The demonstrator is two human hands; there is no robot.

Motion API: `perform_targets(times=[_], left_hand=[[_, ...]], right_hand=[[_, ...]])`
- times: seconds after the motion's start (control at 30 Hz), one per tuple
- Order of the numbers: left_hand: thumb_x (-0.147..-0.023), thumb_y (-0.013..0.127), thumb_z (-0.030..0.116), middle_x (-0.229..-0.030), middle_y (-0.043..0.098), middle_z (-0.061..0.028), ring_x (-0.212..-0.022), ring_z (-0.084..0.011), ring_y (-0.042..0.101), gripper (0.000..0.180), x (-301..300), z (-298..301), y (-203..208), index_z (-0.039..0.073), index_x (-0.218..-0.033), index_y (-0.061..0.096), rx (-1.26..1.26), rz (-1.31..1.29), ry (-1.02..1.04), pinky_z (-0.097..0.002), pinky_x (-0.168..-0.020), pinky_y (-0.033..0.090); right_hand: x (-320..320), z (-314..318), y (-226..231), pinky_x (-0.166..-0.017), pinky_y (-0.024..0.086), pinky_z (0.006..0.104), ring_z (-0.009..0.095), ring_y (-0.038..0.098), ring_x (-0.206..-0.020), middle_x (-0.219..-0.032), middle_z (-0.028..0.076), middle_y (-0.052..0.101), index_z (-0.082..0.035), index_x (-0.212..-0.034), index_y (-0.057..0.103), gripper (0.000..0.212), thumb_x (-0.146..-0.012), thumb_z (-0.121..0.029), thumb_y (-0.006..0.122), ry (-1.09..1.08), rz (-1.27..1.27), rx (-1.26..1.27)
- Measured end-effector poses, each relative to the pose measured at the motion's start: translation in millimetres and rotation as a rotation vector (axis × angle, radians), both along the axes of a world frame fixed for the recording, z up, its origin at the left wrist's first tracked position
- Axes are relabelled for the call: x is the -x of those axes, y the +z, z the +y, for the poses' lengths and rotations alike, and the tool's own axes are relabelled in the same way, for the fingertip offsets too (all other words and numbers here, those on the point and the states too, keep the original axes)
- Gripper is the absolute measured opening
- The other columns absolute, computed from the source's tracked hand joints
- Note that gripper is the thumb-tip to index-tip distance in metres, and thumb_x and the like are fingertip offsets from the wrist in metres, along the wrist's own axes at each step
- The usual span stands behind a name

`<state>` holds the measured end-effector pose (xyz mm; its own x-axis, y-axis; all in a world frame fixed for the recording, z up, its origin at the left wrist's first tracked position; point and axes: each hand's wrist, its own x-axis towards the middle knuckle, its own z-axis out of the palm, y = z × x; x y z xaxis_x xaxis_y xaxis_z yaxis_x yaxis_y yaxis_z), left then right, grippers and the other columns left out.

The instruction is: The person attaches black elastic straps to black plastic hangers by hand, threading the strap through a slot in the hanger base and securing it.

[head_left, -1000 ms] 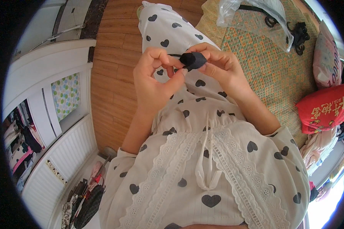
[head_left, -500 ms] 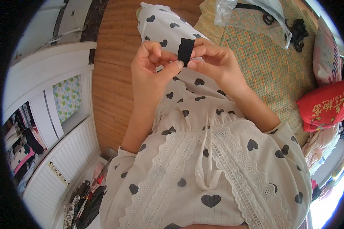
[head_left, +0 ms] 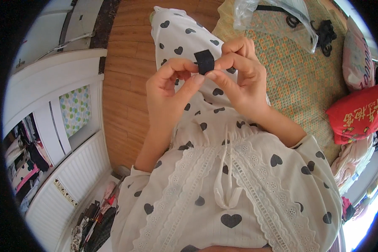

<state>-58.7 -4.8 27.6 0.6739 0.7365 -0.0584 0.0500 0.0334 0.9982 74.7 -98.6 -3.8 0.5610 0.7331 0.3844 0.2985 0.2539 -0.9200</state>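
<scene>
Since half a second ago, the black strip [head_left: 205, 62] has tipped over and looks shorter on my feed, and the right hand [head_left: 244, 77] has raised its bent outer fingers. Working from the left, I see clothes [head_left: 27, 155] heaped in a white cupboard, a dotted panel [head_left: 75, 110] beside them, then wooden floor [head_left: 126, 96]. Next comes the left hand [head_left: 168, 90], thumb and forefinger pinching the strip's lower left edge. I have the strip between both hands, above the heart-print dress [head_left: 231, 220], its top tilted. Over on its right edge, the right hand pinches with thumb and forefinger, thumb tips near each other. Beyond lie a patterned mat [head_left: 290, 84], a clear plastic bag [head_left: 244, 16] on it, and a red cushion [head_left: 359, 115].
</scene>
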Motion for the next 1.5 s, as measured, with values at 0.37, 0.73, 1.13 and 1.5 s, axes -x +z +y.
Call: perform_targets(times=[0.37, 0.73, 1.13, 1.5], left_hand=[[-0.078, 0.070, 0.004, -0.080, 0.054, 0.0010, -0.069, -0.0057, 0.046, 0.010, 13.1, -2.4, -8.8, 0.000, -0.085, 0.066, 0.371, -0.075, -0.043, -0.0191, -0.062, 0.036], [-0.081, 0.069, 0.010, -0.082, 0.056, 0.0018, -0.074, -0.0056, 0.048, 0.013, 8.2, -5.3, -6.5, 0.001, -0.089, 0.067, 0.539, -0.119, 0.030, -0.0193, -0.065, 0.037], [-0.083, 0.062, 0.007, -0.092, 0.057, -0.0005, -0.078, -0.0075, 0.050, 0.010, 10.2, -7.9, 3.5, 0.003, -0.093, 0.062, 0.772, -0.248, -0.009, -0.0213, -0.070, 0.039], [-0.072, 0.071, 0.000, -0.091, 0.051, -0.0028, -0.077, -0.0101, 0.048, 0.014, 12.7, -4.9, 0.8, 0.000, -0.084, 0.062, -0.103, -0.113, -0.013, -0.0211, -0.068, 0.039]], right_hand=[[-4.3, -0.6, 14.1, -0.079, 0.028, 0.0337, 0.020, 0.045, -0.082, -0.082, -0.002, 0.053, -0.011, -0.072, 0.065, 0.015, -0.062, -0.007, 0.075, 0.123, -0.242, 0.048], [-7.9, 4.5, 12.5, -0.077, 0.030, 0.0347, 0.018, 0.047, -0.082, -0.084, -0.006, 0.054, -0.011, -0.073, 0.065, 0.018, -0.057, -0.008, 0.073, 0.079, -0.462, -0.011], [-8.2, 10.2, 3.5, -0.073, 0.034, 0.0350, 0.017, 0.051, -0.083, -0.082, -0.005, 0.053, -0.009, -0.075, 0.064, 0.021, -0.054, -0.010, 0.068, 0.036, -0.801, -0.222], [-6.9, 1.4, 10.5, -0.075, 0.034, 0.0339, 0.018, 0.051, -0.080, -0.081, 0.001, 0.056, -0.009, -0.080, 0.066, 0.018, -0.063, -0.006, 0.069, 0.225, -0.269, -0.003]])
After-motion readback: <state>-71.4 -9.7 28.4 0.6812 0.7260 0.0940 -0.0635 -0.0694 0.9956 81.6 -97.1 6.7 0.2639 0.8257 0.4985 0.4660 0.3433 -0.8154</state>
